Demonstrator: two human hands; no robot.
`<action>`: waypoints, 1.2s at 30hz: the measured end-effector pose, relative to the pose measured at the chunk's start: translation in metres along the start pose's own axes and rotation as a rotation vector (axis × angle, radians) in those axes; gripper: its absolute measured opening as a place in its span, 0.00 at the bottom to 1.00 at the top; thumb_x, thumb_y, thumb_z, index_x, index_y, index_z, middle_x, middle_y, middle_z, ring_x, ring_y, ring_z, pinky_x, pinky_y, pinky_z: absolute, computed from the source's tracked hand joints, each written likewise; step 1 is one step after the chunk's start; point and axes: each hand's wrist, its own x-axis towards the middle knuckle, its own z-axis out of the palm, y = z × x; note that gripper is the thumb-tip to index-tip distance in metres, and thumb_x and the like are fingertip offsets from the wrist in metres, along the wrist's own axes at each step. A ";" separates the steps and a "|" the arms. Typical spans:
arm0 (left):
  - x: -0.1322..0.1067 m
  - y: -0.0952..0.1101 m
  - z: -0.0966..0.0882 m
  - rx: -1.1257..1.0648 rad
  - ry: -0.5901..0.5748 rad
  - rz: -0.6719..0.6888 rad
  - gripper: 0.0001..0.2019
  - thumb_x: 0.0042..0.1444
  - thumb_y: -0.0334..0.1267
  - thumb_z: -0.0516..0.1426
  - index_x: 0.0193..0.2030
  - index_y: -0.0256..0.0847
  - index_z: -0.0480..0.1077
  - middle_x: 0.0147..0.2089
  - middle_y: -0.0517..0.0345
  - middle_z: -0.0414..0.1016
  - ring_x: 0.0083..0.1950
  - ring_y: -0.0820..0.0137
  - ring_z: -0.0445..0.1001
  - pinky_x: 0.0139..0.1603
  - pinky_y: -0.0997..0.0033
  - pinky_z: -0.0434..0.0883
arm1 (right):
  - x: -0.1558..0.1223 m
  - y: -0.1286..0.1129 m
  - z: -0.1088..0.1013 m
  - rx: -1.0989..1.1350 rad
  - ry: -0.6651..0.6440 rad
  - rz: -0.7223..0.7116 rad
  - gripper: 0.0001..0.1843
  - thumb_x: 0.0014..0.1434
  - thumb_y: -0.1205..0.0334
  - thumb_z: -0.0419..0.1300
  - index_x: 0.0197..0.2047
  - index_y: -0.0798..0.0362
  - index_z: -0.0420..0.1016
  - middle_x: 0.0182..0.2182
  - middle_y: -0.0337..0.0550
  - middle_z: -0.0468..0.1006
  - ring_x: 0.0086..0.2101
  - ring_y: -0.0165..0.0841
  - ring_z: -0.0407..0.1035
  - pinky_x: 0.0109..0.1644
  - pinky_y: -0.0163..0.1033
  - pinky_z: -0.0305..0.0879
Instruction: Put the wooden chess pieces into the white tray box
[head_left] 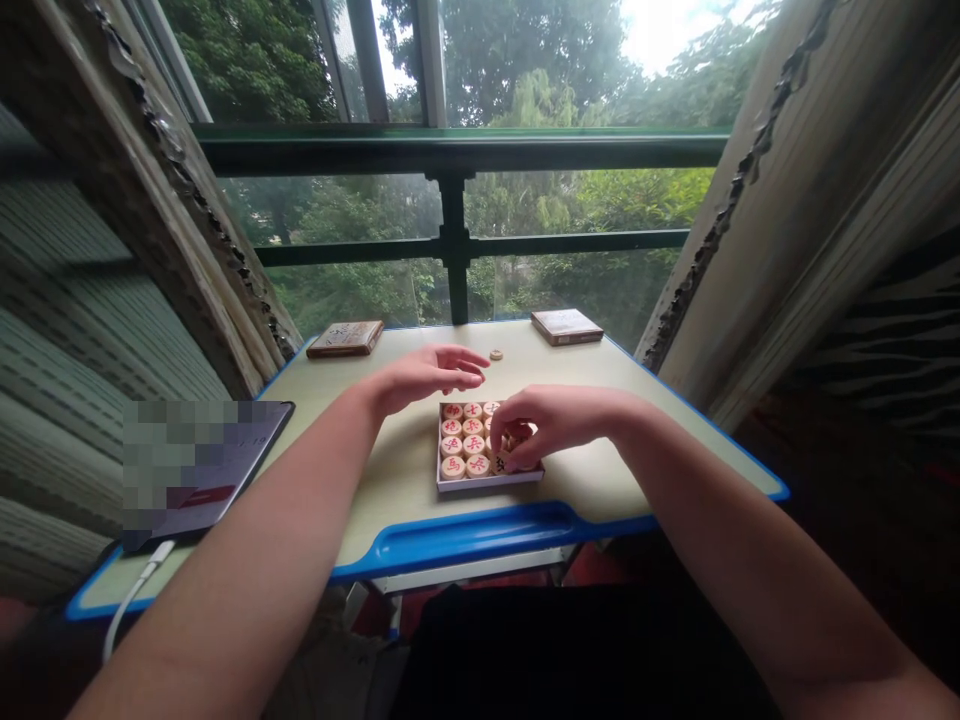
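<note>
A shallow open box [489, 482] sits near the front of the table, holding rows of round wooden xiangqi pieces [472, 445] with red characters. Over the box's right side, my right hand [534, 425] reaches down with fingers curled and thumb and fingertips closed at a xiangqi piece [501, 465] with a dark character in the front row. Some pieces are hidden beneath that hand. My left hand [439, 372] hovers behind the box's left side, its fingers extended and apart, holding nothing. Just beyond those fingertips, a single xiangqi piece [496, 354] lies on the table.
The cream table [600, 490] has a blue edge and a blue front groove [472, 530]. Flat boxes stand at the back left [345, 338] and back right [567, 326]. A tablet [217, 480] with a white cable [139, 590] lies at left. Beyond are curtains and a window railing.
</note>
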 end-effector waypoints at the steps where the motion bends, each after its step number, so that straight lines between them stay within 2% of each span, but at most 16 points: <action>1: 0.000 0.000 0.000 0.005 0.002 -0.008 0.25 0.42 0.45 0.64 0.47 0.37 0.71 0.44 0.47 0.75 0.44 0.64 0.70 0.40 0.65 0.65 | 0.000 0.000 0.000 -0.003 -0.002 -0.002 0.13 0.51 0.60 0.62 0.39 0.56 0.76 0.25 0.36 0.71 0.26 0.25 0.61 0.29 0.30 0.55; 6: 0.000 0.000 0.001 0.041 0.022 -0.030 0.24 0.42 0.46 0.64 0.46 0.37 0.72 0.43 0.49 0.75 0.43 0.65 0.70 0.37 0.68 0.63 | 0.001 0.001 0.002 -0.012 0.014 0.039 0.13 0.48 0.60 0.64 0.38 0.55 0.78 0.27 0.37 0.73 0.26 0.25 0.63 0.29 0.30 0.55; 14: 0.001 0.002 0.001 0.051 0.036 -0.012 0.22 0.44 0.46 0.62 0.46 0.36 0.72 0.41 0.50 0.76 0.35 0.70 0.68 0.32 0.70 0.60 | 0.002 0.004 0.001 -0.008 0.047 0.058 0.14 0.50 0.53 0.62 0.36 0.53 0.81 0.27 0.39 0.78 0.27 0.28 0.65 0.31 0.32 0.56; 19: 0.001 0.002 0.000 0.028 0.038 -0.002 0.21 0.45 0.45 0.61 0.46 0.36 0.73 0.40 0.49 0.76 0.34 0.72 0.67 0.32 0.71 0.60 | 0.001 0.003 0.003 -0.070 0.068 0.084 0.12 0.51 0.55 0.61 0.31 0.54 0.82 0.22 0.39 0.76 0.26 0.28 0.64 0.31 0.33 0.55; 28: 0.001 0.000 0.001 0.082 0.015 0.006 0.20 0.44 0.45 0.61 0.44 0.38 0.74 0.35 0.52 0.76 0.36 0.69 0.68 0.33 0.70 0.60 | 0.005 0.002 0.008 -0.093 0.130 0.031 0.08 0.47 0.66 0.62 0.32 0.54 0.81 0.25 0.39 0.77 0.24 0.26 0.64 0.28 0.31 0.54; 36: 0.002 -0.001 0.000 0.024 0.024 -0.010 0.18 0.44 0.43 0.61 0.41 0.36 0.75 0.34 0.51 0.75 0.32 0.71 0.66 0.31 0.70 0.60 | 0.006 -0.001 0.006 -0.069 0.093 0.049 0.08 0.48 0.62 0.62 0.32 0.56 0.79 0.24 0.37 0.74 0.23 0.25 0.62 0.26 0.30 0.53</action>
